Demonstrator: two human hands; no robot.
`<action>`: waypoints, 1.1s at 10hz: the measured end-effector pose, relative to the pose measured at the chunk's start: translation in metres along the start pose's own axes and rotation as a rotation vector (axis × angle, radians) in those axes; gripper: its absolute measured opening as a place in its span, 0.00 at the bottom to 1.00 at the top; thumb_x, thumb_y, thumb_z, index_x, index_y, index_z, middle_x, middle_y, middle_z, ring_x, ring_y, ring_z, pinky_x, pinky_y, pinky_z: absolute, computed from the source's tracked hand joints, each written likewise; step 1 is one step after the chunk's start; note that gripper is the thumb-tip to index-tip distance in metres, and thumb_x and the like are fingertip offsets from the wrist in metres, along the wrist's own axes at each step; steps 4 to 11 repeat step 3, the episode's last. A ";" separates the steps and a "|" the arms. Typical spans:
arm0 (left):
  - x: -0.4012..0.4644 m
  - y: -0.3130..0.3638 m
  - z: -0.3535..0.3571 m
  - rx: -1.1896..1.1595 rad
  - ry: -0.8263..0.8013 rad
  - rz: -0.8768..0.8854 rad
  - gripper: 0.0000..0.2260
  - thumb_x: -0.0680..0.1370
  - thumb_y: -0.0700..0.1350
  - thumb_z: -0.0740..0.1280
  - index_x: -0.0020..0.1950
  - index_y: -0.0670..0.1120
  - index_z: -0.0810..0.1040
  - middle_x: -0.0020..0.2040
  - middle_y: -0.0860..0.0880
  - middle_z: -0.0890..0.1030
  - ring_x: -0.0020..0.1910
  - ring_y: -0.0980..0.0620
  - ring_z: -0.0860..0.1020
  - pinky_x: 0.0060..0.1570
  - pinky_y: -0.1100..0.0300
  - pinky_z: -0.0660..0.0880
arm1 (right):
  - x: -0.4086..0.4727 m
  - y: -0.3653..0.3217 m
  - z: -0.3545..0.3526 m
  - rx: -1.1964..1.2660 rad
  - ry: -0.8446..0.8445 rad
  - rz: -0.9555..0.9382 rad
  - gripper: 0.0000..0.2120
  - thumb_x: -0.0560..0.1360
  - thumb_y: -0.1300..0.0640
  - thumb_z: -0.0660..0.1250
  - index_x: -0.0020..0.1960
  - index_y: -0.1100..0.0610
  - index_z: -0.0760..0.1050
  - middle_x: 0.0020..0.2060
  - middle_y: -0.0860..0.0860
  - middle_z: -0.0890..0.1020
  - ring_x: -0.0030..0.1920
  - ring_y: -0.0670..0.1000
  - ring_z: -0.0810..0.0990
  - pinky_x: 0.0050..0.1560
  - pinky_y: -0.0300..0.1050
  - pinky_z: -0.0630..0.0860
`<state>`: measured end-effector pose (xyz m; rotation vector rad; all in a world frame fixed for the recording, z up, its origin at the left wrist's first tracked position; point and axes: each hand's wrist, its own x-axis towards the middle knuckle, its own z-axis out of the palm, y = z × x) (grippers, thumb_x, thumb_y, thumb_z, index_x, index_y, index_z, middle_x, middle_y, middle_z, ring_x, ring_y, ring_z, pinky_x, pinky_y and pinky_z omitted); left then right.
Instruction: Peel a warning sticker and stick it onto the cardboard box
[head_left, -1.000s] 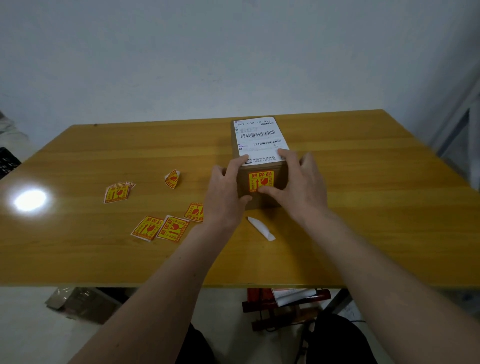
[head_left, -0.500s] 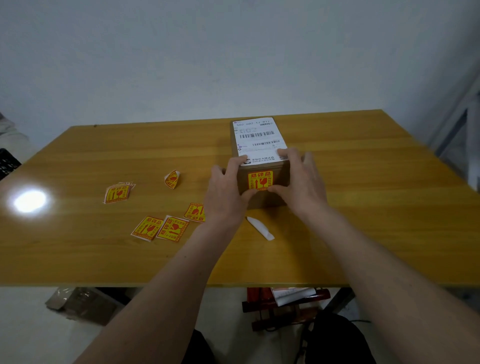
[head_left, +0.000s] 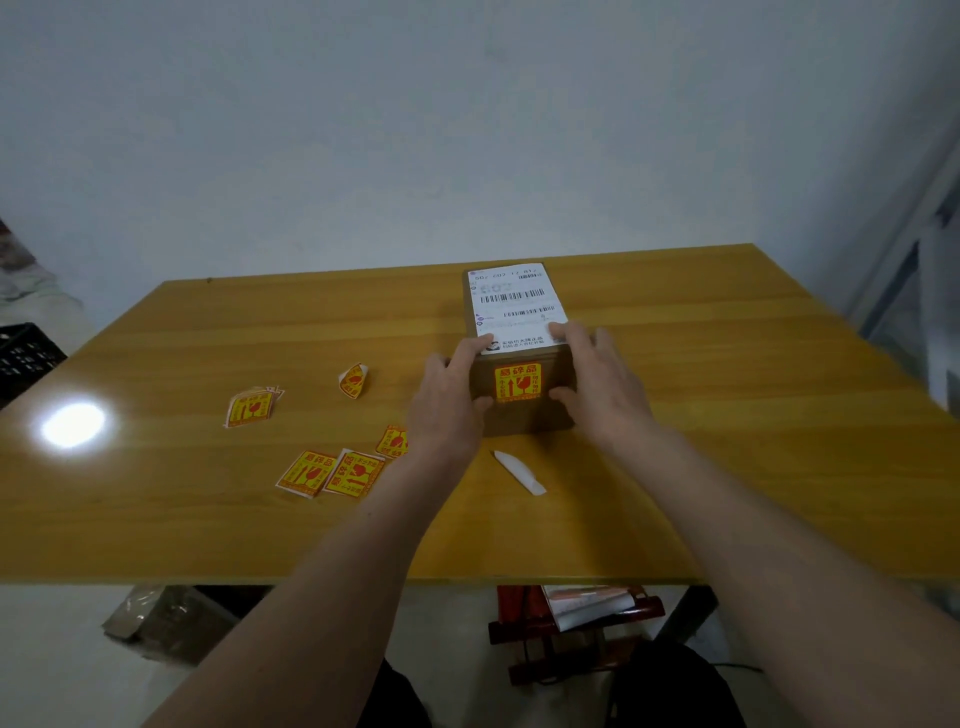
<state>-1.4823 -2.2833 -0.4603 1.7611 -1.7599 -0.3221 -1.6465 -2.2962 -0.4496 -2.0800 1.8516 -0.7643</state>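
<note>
Both my hands are on the cardboard box (head_left: 524, 421), warning sticker (head_left: 518, 383) stuck on its near face.

My left hand (head_left: 448, 410) grips the box's left side, fingertip up on the top edge and thumb pressing beside the sticker's lower left corner. My right hand (head_left: 597, 387) clasps the right side the same way, thumb at the sticker's lower right. The sticker is yellow and red with Chinese characters, an up arrow and a glass symbol. On top, a white shipping label (head_left: 514, 304) shows barcodes and digits too blurred to read. Loose stickers (head_left: 324, 472) lie left on the table (head_left: 753, 441); a white backing strip (head_left: 519, 472) lies near the box.
</note>
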 end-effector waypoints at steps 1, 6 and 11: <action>-0.001 -0.001 -0.013 0.119 -0.132 0.041 0.33 0.76 0.37 0.64 0.73 0.62 0.54 0.60 0.44 0.73 0.55 0.45 0.76 0.51 0.49 0.77 | -0.008 0.003 -0.013 -0.015 -0.125 -0.009 0.34 0.76 0.63 0.63 0.74 0.43 0.52 0.65 0.56 0.70 0.61 0.58 0.73 0.54 0.52 0.74; -0.021 -0.002 -0.042 0.357 -0.074 0.096 0.34 0.76 0.45 0.66 0.75 0.56 0.51 0.63 0.45 0.75 0.60 0.45 0.74 0.53 0.50 0.76 | -0.029 0.006 -0.043 -0.160 -0.197 0.078 0.32 0.75 0.50 0.66 0.74 0.50 0.56 0.67 0.56 0.72 0.66 0.59 0.71 0.60 0.54 0.71; -0.021 -0.002 -0.042 0.357 -0.074 0.096 0.34 0.76 0.45 0.66 0.75 0.56 0.51 0.63 0.45 0.75 0.60 0.45 0.74 0.53 0.50 0.76 | -0.029 0.006 -0.043 -0.160 -0.197 0.078 0.32 0.75 0.50 0.66 0.74 0.50 0.56 0.67 0.56 0.72 0.66 0.59 0.71 0.60 0.54 0.71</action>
